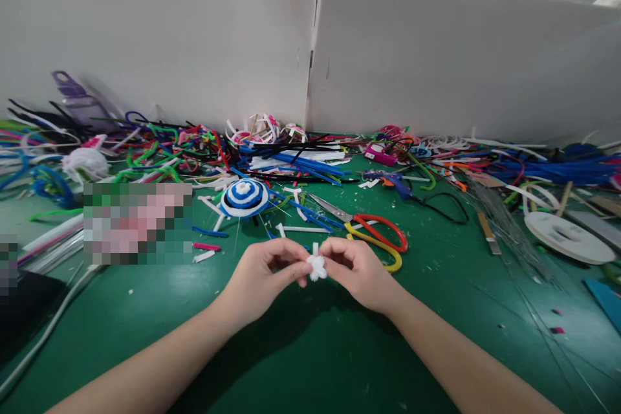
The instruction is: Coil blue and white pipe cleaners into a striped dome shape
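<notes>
Between my two hands, a little above the green table (pixel 301 362), is a small white fuzzy pipe cleaner flower (pixel 317 267) with a short stub standing up at its top. My left hand (pixel 266 275) pinches its left side with thumb and forefinger. On the other side my right hand (pixel 359 272) pinches it the same way. Just beyond the right hand lie scissors (pixel 383 242) with one red and one yellow handle loop, blades apart. A blue and white coiled pipe cleaner disc (pixel 244 197) rests on the table past my left hand.
A heap of coloured pipe cleaners (pixel 295 158) runs along the white partition (pixel 194 32). A glue gun (pixel 392 182) with a black cord lies beyond the scissors. At right are a white spool (pixel 567 237) and thin wires (pixel 514 233). A purple bottle (pixel 82 100) stands far left.
</notes>
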Demonstrator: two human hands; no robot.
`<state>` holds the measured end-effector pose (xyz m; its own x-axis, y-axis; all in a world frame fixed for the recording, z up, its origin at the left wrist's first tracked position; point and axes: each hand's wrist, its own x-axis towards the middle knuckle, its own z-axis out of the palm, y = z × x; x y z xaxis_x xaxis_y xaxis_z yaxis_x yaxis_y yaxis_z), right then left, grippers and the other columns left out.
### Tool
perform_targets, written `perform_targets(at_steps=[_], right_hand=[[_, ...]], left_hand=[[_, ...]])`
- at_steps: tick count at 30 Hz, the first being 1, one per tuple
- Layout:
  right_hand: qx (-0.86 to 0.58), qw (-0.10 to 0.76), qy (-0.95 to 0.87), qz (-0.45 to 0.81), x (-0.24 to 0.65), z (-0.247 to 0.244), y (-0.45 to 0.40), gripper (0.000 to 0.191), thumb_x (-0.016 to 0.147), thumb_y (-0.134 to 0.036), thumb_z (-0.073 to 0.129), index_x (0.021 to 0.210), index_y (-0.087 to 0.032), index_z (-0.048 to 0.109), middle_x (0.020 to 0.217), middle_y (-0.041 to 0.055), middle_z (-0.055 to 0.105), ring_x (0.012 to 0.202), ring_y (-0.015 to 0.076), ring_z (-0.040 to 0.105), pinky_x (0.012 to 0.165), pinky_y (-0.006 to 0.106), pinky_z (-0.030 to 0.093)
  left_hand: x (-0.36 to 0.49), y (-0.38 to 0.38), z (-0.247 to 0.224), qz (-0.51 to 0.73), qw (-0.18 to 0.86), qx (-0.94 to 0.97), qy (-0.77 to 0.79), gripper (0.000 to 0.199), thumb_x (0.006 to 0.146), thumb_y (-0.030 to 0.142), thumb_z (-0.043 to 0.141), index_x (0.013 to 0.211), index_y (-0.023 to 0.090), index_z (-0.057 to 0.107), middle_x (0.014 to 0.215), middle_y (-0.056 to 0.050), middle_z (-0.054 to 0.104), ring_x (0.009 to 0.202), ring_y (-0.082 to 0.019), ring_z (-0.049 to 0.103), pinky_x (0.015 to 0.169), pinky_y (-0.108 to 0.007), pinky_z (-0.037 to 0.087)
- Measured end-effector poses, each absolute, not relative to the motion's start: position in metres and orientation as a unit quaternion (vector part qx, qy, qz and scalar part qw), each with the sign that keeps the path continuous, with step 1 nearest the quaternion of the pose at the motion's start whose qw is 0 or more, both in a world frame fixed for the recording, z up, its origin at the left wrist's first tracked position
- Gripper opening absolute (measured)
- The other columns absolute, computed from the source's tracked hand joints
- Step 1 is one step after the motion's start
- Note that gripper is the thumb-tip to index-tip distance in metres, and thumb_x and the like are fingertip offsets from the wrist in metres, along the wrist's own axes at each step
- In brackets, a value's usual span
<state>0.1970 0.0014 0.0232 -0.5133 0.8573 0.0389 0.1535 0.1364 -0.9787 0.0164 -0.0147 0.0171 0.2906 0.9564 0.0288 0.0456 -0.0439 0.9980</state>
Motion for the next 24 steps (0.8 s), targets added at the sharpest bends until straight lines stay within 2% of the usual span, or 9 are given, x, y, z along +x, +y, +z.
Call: perform_targets(at_steps=[3,6,9,11,14,18,21,24], right_hand=[[-0.373,0.288,-0.685,0.556,0.199,0.023,0.004,0.018,0.084,-0.027,0.055,0.071,-0.016,0.058,0.063,-0.0046,0.048,0.056,0.0063,0.038,0.052,0.020,0.030],[-0.375,0.231,-0.676,0.591,0.203,0.023,0.008,0.019,0.081,-0.031,0.060,0.069,-0.015,0.057,0.058,-0.0059,0.045,0.052,0.0054,0.035,0.048,0.020,0.026],[-0.362,0.166,-0.656,0.641,0.206,0.023,0.011,0.023,0.077,-0.035,0.064,0.069,-0.015,0.057,0.055,-0.0067,0.043,0.047,0.0047,0.033,0.043,0.020,0.022],[-0.359,0.182,-0.643,0.652,0.206,0.022,0.012,0.024,0.076,-0.036,0.065,0.068,-0.015,0.056,0.053,-0.0069,0.043,0.045,0.0045,0.032,0.042,0.020,0.021],[-0.369,0.288,-0.647,0.602,0.203,0.019,0.011,0.020,0.077,-0.034,0.064,0.071,-0.016,0.059,0.056,-0.0056,0.046,0.048,0.0052,0.035,0.044,0.020,0.026],[-0.370,0.392,-0.677,0.501,0.197,0.017,0.006,0.013,0.081,-0.029,0.061,0.074,-0.017,0.063,0.067,-0.0019,0.057,0.058,0.0081,0.048,0.053,0.020,0.037],[-0.381,0.393,-0.701,0.458,0.195,0.017,0.003,0.013,0.082,-0.028,0.059,0.075,-0.018,0.064,0.070,-0.0005,0.062,0.063,0.0101,0.054,0.057,0.021,0.042],[-0.416,0.410,-0.715,0.384,0.194,0.014,0.001,0.010,0.081,-0.028,0.061,0.080,-0.018,0.065,0.074,0.0011,0.064,0.066,0.0125,0.058,0.061,0.024,0.047]], left_hand=[[0.014,-0.018,0.016,0.405,0.403,0.700,0.428,0.007,0.080,0.021,0.061,0.077,0.017,0.066,0.066,-0.001,0.067,0.059,-0.011,0.061,0.058,-0.021,0.048],[0.011,-0.021,0.012,0.406,0.239,0.815,0.338,0.014,0.083,0.013,0.056,0.085,0.019,0.067,0.079,-0.004,0.071,0.072,-0.014,0.065,0.068,-0.023,0.049],[0.009,-0.023,0.008,0.402,0.164,0.861,0.264,0.022,0.083,0.010,0.054,0.096,0.022,0.067,0.089,-0.005,0.073,0.080,-0.016,0.066,0.074,-0.026,0.049],[0.010,-0.022,0.008,0.416,0.195,0.838,0.294,0.017,0.082,0.013,0.057,0.090,0.022,0.068,0.084,-0.004,0.073,0.076,-0.016,0.067,0.070,-0.025,0.050],[0.015,-0.019,0.010,0.451,0.326,0.722,0.412,0.007,0.078,0.021,0.063,0.084,0.021,0.067,0.072,-0.002,0.071,0.063,-0.014,0.066,0.061,-0.023,0.052],[0.019,-0.014,0.013,0.459,0.502,0.582,0.445,0.013,0.076,0.025,0.064,0.088,0.019,0.064,0.068,0.001,0.069,0.059,-0.012,0.065,0.059,-0.022,0.052],[0.020,-0.013,0.014,0.446,0.545,0.565,0.430,0.009,0.077,0.026,0.064,0.081,0.018,0.065,0.067,0.001,0.068,0.062,-0.011,0.064,0.062,-0.022,0.051],[0.020,-0.013,0.013,0.441,0.543,0.562,0.442,0.010,0.077,0.027,0.064,0.077,0.017,0.063,0.062,0.002,0.065,0.058,-0.010,0.062,0.059,-0.021,0.049]])
